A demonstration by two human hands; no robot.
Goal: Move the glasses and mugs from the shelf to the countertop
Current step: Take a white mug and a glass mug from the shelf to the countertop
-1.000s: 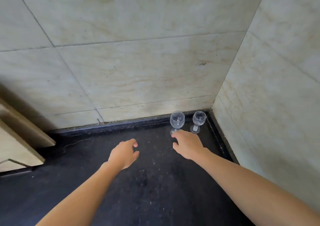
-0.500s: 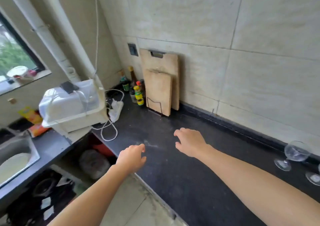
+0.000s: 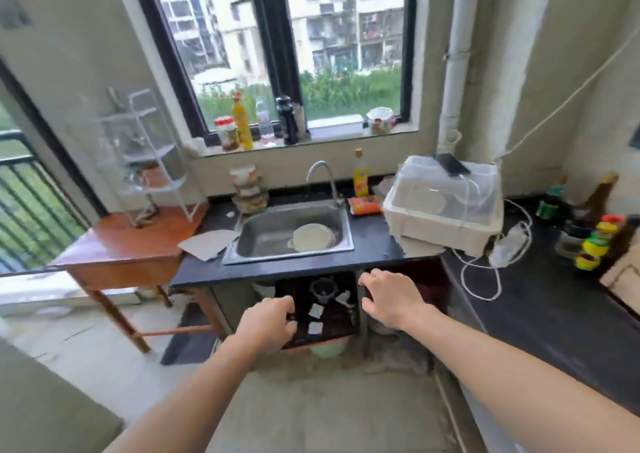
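A white wire shelf (image 3: 147, 154) with three tiers stands on a small wooden table (image 3: 121, 248) at the left; blurred glassware (image 3: 133, 177) sits on its lower tiers. The dark countertop (image 3: 540, 300) runs along the right. My left hand (image 3: 266, 324) and my right hand (image 3: 391, 300) both hover empty in mid-air in front of the sink counter, fingers loosely curled and apart. The two wine glasses set down earlier are out of view.
A steel sink (image 3: 287, 234) holds a pale bowl. A white lidded dish box (image 3: 446, 206) with a phone on top sits right of it, with a cable and power strip (image 3: 509, 244). Sauce bottles (image 3: 595, 241) crowd the far right. Bottles line the window sill (image 3: 263, 123).
The view has swung left from the counter corner with two wine glasses to the sink and the shelf. Both hands stay empty and raised in front.
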